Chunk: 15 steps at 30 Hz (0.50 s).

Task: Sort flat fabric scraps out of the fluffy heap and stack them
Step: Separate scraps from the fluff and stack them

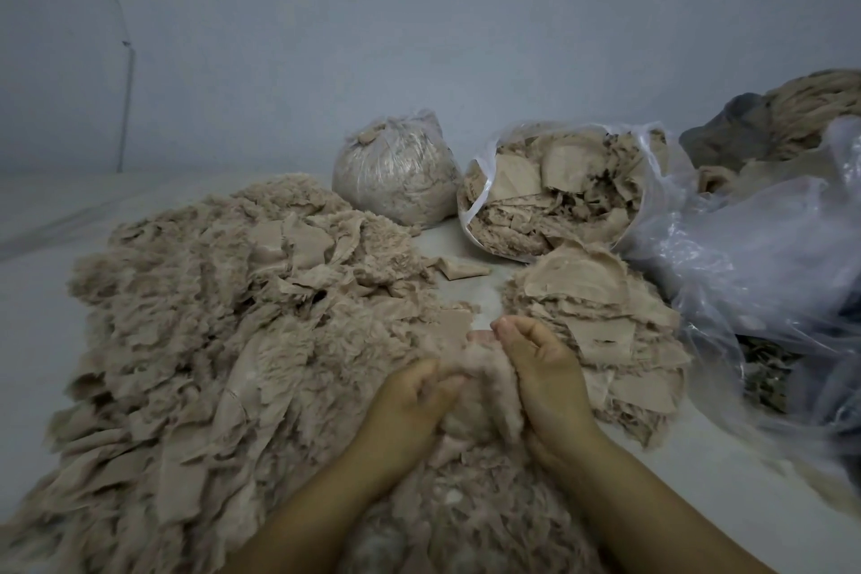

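Note:
A wide beige fluffy heap (195,340) of plush scraps covers the left and front of the pale surface. To its right lies a low stack of flat scraps (601,331), smooth backing side up. Between them, my left hand (410,405) and my right hand (540,368) both grip one fluffy scrap (480,382), which is blurred and bunched between the palms. The right hand's fingertips curl over its top edge, beside the stack. The left hand's fingers pinch its left side.
A tied clear bag of scraps (396,177) stands at the back. Next to it an open clear bag (554,196) lies on its side, full of scraps. Crumpled clear plastic (768,256) and dark cloth fill the right. One loose scrap (459,268) lies mid-surface.

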Available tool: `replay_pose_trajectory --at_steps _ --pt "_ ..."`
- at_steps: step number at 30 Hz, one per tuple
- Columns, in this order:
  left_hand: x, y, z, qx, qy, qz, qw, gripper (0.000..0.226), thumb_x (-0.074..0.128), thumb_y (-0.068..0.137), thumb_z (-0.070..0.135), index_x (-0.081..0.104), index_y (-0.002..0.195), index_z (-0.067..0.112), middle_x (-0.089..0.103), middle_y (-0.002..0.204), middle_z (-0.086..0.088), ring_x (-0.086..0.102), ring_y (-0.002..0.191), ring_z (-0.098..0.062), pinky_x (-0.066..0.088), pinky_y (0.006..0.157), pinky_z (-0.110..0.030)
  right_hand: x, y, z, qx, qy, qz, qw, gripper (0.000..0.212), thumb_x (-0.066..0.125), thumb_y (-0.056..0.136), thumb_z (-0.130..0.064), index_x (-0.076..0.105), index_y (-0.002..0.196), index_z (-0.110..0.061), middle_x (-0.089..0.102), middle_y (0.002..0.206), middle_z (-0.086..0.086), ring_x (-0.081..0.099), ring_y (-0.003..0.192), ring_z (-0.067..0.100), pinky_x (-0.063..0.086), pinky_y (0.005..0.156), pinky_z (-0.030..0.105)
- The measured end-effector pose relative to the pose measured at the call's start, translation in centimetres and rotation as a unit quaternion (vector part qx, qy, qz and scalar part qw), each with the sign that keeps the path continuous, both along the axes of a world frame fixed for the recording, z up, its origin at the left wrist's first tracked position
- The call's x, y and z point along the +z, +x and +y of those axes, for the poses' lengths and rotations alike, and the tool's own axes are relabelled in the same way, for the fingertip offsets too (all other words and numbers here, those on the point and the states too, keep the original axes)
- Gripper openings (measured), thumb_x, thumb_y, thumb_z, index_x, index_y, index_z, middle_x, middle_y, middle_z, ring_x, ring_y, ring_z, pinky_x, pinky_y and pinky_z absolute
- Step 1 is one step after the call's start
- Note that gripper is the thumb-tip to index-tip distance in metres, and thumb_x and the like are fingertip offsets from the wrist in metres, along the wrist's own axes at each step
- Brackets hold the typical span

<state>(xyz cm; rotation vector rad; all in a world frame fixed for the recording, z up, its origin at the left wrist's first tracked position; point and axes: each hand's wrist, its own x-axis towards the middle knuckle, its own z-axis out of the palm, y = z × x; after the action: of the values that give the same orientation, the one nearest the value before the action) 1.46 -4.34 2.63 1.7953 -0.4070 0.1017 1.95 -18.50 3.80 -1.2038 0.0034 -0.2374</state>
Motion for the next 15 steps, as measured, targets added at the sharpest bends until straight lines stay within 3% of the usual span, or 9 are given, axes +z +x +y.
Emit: replay_pose_trajectory --at_steps 2,4,6,8,10,13,15 --pt "0.3 0.4 0.5 -0.013 -0.151 0.088 0.985 0.018 0.049 0.095 0.009 0.066 0.098 0.01 0.073 0.094 -0.008 0.07 0.087 -0.02 0.056 0.074 -0.03 -0.3 0.2 -0.5 -0.025 -0.083 -0.018 0.996 0.013 0.05 0.097 -0.019 0.062 0.102 -0.018 0.074 0.091 0.002 0.069 0.074 0.011 0.053 0.06 0.019" --pt "0.7 0.6 0.9 -0.051 -0.288 0.161 0.943 0.018 0.05 0.091 0.011 0.064 0.101 0.005 0.073 0.093 -0.014 0.071 0.082 -0.024 0.058 0.065 -0.032 -0.5 0.3 -1.0 -0.011 -0.178 -0.055 0.982 0.035 0.041 0.1 -0.004 0.058 0.112 -0.033 0.065 0.111 -0.005 0.066 0.08 0.003 0.053 0.066 0.017" --pt "0.9 0.7 0.9 -0.074 -0.355 0.2 0.91 0.028 0.053 0.084 0.017 0.061 0.107 0.003 0.072 0.095 -0.017 0.071 0.081 -0.026 0.058 0.061 -0.034 -0.6 0.0 -1.4 0.006 -0.331 -0.133 0.934 0.059 0.041 0.095 0.008 0.05 0.121 -0.044 0.049 0.128 -0.012 0.059 0.094 -0.006 0.05 0.079 0.015" --pt "0.8 0.8 0.8 -0.08 -0.355 0.217 0.906 0.032 0.053 0.085 0.018 0.06 0.112 0.002 0.071 0.1 -0.019 0.071 0.086 -0.027 0.059 0.065 -0.037 -0.7 -0.2 -1.3 0.032 -0.422 -0.205 0.882 0.068 0.05 0.087 0.013 0.049 0.126 -0.043 0.039 0.136 -0.011 0.047 0.112 -0.009 0.042 0.091 0.01" --pt "0.7 0.7 0.9 -0.075 -0.326 0.217 0.917 0.028 0.051 0.09 0.017 0.061 0.112 0.001 0.069 0.104 -0.022 0.069 0.091 -0.03 0.059 0.073 -0.039 -0.9 -0.4 -1.1 0.065 -0.445 -0.241 0.86 0.066 0.059 0.079 0.016 0.06 0.116 -0.038 0.038 0.139 -0.008 0.042 0.124 -0.001 0.038 0.1 0.014" --pt "0.8 0.7 0.9 -0.031 -0.301 0.218 0.928 0.016 0.055 0.09 0.013 0.066 0.094 0.003 0.071 0.089 -0.019 0.069 0.073 -0.024 0.057 0.059 -0.03 -0.6 -0.9 -0.7 0.097 -0.435 -0.251 0.859 0.034 0.059 0.078 0.001 0.071 0.093 -0.027 0.05 0.13 -0.013 0.046 0.121 0.0 0.036 0.099 0.013" --pt "0.9 0.6 0.8 0.027 -0.233 0.19 0.953 0.014 0.058 0.09 0.02 0.061 0.093 0.007 0.068 0.084 -0.012 0.064 0.066 -0.016 0.052 0.055 -0.025 -0.4 -0.9 -0.5 0.065 -0.399 -0.235 0.884 0.02 0.054 0.076 -0.012 0.066 0.081 -0.027 0.062 0.104 -0.017 0.055 0.103 0.001 0.042 0.09 0.019"
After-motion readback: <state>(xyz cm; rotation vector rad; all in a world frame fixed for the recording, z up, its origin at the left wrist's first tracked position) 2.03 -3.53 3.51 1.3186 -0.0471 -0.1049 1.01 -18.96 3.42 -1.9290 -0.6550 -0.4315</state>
